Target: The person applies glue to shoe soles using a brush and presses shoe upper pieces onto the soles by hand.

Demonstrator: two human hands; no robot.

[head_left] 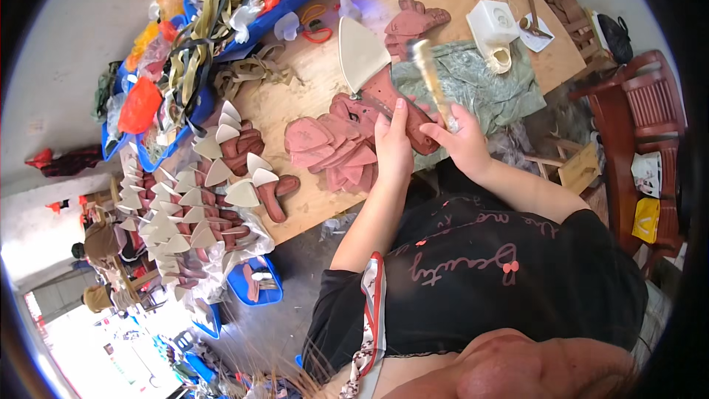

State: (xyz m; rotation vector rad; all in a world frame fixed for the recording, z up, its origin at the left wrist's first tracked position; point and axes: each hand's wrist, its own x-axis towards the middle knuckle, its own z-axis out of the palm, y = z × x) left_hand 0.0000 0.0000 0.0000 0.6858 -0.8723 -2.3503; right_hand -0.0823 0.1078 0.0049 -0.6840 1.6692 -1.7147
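Note:
My left hand (394, 139) grips a reddish-brown shoe-shaped piece (399, 103) with a broad cream triangular panel (362, 55) at its far end. The fingers are wrapped along its near edge, with the thumb on top. My right hand (464, 139) is closed round the handle of a brush (431, 77), whose bristle end points up and away from me. The bristles are beside the piece; whether they touch it I cannot tell. Left of my hands, a fanned heap of flat reddish pieces (325, 140) lies on the wooden table (317, 74).
A white container (491, 24) with a cream-crusted mouth stands on a grey-green plastic sheet (473, 77). Many cream-tipped pieces (177, 214) line the table's left end. Blue trays (273, 18) of straps and plastic bags fill the far left. A wooden chair (642, 103) stands at right.

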